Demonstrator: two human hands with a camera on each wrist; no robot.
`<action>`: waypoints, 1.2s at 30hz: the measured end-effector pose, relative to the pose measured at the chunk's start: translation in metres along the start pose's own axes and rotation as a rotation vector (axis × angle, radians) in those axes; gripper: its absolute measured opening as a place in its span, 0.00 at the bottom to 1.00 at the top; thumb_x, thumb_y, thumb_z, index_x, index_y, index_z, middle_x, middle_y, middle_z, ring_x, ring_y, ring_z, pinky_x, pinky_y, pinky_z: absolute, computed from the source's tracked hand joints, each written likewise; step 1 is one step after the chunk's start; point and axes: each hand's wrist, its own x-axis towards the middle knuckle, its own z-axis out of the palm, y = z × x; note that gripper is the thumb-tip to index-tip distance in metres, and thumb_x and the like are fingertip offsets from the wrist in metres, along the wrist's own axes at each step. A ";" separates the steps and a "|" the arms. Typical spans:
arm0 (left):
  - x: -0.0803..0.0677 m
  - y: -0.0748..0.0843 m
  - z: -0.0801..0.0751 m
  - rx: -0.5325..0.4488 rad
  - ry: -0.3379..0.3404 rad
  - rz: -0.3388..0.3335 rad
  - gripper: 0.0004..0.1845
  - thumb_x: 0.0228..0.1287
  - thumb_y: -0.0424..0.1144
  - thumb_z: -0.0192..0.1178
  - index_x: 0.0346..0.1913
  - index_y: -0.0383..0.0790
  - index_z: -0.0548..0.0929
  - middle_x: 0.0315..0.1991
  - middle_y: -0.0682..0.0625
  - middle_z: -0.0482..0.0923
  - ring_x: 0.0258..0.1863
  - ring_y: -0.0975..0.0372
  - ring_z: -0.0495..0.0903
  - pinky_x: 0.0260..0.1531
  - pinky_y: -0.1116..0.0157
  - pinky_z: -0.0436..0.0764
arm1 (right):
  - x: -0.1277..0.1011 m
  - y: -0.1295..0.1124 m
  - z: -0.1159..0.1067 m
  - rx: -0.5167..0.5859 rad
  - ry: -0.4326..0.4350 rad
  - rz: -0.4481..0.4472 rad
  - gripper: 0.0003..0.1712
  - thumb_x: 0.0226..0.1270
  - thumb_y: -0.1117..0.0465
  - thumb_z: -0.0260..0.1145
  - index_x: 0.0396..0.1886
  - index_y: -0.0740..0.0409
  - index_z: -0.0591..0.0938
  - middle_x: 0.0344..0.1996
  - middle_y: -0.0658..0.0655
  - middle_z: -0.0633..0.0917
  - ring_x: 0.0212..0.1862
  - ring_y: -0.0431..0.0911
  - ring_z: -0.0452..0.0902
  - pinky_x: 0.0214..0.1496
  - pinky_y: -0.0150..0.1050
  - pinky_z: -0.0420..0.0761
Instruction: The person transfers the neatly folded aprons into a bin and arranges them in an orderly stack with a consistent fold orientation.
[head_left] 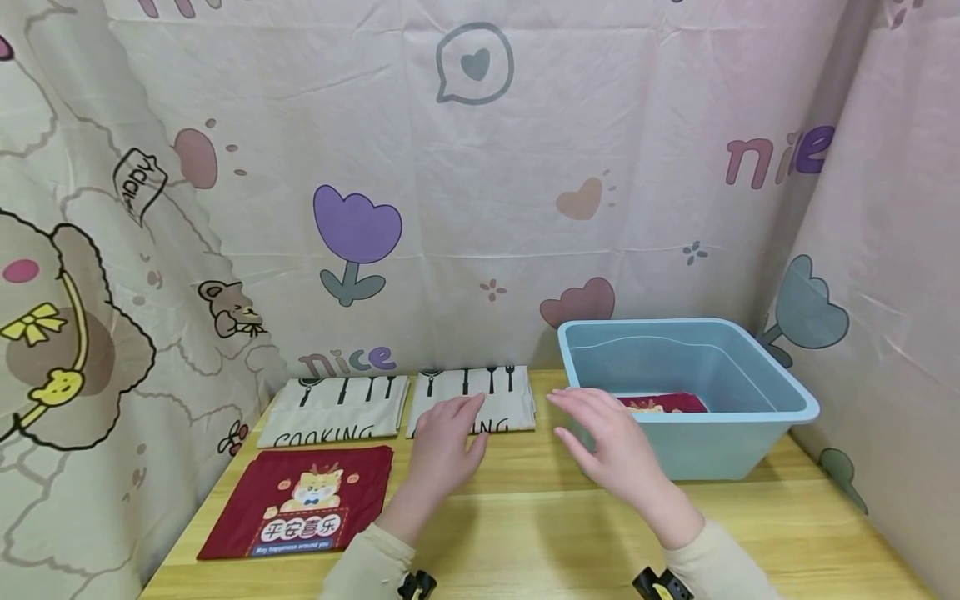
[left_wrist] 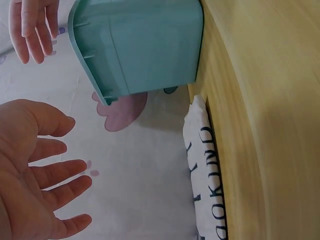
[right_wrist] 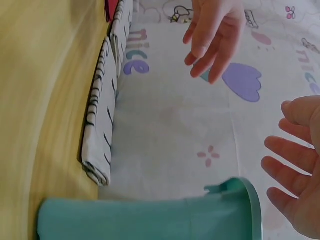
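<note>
Both hands are spread and hold nothing. The left hand (head_left: 444,446) hovers over a folded cloth (head_left: 480,396) left of the bin (head_left: 750,433); the right hand (head_left: 611,446) is at the bin's near-left corner. The cloth looks light, soft and limp; best pinched at its folded edge.

Wooden table (head_left: 540,525): blue tub (head_left: 780,408) at right; left of tub, two white folded cloths (head_left: 337,408) (head_left: 502,392), red cloth (head_left: 300,500).

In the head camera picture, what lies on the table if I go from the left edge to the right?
Red cloth with a cartoon animal → right-hand folded white cooking cloth → right hand → blue plastic tub. I left out the other white cloth and the left hand, which overlap these in the order.
</note>
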 end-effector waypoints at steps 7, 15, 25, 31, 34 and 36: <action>-0.009 -0.014 -0.002 -0.003 0.001 -0.027 0.27 0.58 0.38 0.69 0.62 0.37 0.79 0.55 0.42 0.80 0.55 0.46 0.76 0.54 0.43 0.71 | -0.001 -0.010 0.014 0.034 -0.014 -0.026 0.24 0.59 0.63 0.71 0.57 0.60 0.81 0.54 0.56 0.84 0.57 0.54 0.78 0.60 0.55 0.75; -0.022 -0.036 -0.003 0.009 -0.009 -0.068 0.29 0.56 0.37 0.71 0.62 0.35 0.78 0.55 0.40 0.80 0.55 0.45 0.76 0.54 0.42 0.71 | -0.006 -0.022 0.030 0.084 -0.044 -0.043 0.21 0.66 0.59 0.68 0.57 0.59 0.81 0.54 0.56 0.83 0.57 0.53 0.77 0.59 0.51 0.76; -0.037 -0.062 -0.008 0.025 -0.053 -0.113 0.28 0.57 0.37 0.70 0.62 0.34 0.78 0.56 0.38 0.79 0.57 0.43 0.75 0.55 0.40 0.70 | -0.017 -0.020 0.057 0.117 -0.112 0.015 0.26 0.56 0.63 0.74 0.56 0.61 0.81 0.53 0.58 0.84 0.56 0.55 0.78 0.58 0.51 0.78; -0.048 -0.082 -0.013 0.055 -0.056 -0.123 0.28 0.56 0.37 0.72 0.61 0.33 0.79 0.56 0.37 0.78 0.57 0.42 0.75 0.55 0.39 0.70 | -0.022 -0.016 0.072 0.110 -0.134 0.066 0.26 0.58 0.61 0.74 0.57 0.60 0.81 0.53 0.58 0.84 0.57 0.53 0.78 0.59 0.50 0.77; -0.054 -0.092 -0.014 0.075 -0.070 -0.134 0.28 0.57 0.37 0.72 0.61 0.34 0.79 0.56 0.37 0.78 0.57 0.42 0.74 0.53 0.39 0.70 | -0.023 -0.016 0.078 0.110 -0.143 0.084 0.26 0.58 0.61 0.73 0.57 0.60 0.81 0.53 0.57 0.84 0.56 0.52 0.78 0.59 0.50 0.77; -0.059 -0.098 -0.015 0.084 -0.084 -0.139 0.27 0.57 0.37 0.72 0.60 0.34 0.80 0.56 0.37 0.78 0.57 0.42 0.74 0.52 0.38 0.70 | -0.024 -0.017 0.081 0.111 -0.151 0.097 0.26 0.58 0.62 0.74 0.57 0.61 0.81 0.53 0.57 0.84 0.55 0.52 0.78 0.58 0.50 0.77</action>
